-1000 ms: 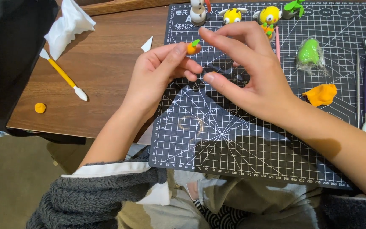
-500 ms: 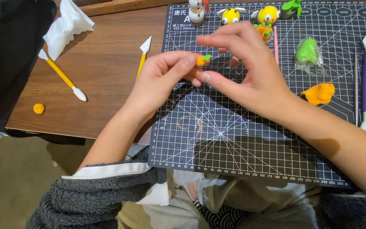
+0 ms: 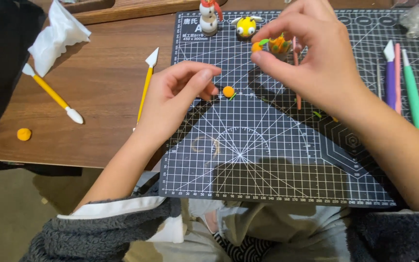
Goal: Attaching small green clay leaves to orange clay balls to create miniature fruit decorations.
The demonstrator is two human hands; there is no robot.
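**Clay fruit pinched above the cutting mat**

While your right hand (image 3: 316, 58) hovers over the far side of the dark gridded cutting mat (image 3: 267, 165), its thumb and forefinger pinch a small orange clay ball with a green leaf (image 3: 258, 45). Just behind that ball, partly hidden by your fingers, sits a small orange-and-green clay figure (image 3: 280, 44), and a thin pink stick (image 3: 297, 82) runs down the mat under your palm.

Your left hand (image 3: 173, 99) rests at the mat's left edge, loosely curled and grasping nothing, the thumb stretched toward a second orange clay ball (image 3: 228, 91) that lies on the mat just beside the thumb tip, apart from it.

At the mat's far edge stand a white snowman figure (image 3: 208, 17) and a yellow bee figure (image 3: 246, 27). On the right side of the mat lie several sculpting tools (image 3: 403, 82) in purple, pink, green and orange, set side by side.

On the wooden table (image 3: 103, 73) left of the mat you have a yellow tool with a white pointed tip (image 3: 146, 82) close to your left wrist, a yellow tool with white ends (image 3: 52, 93) farther left, a crumpled white bag (image 3: 59, 36) near the far corner, and a stray orange clay ball (image 3: 24, 134) near the table's front edge.
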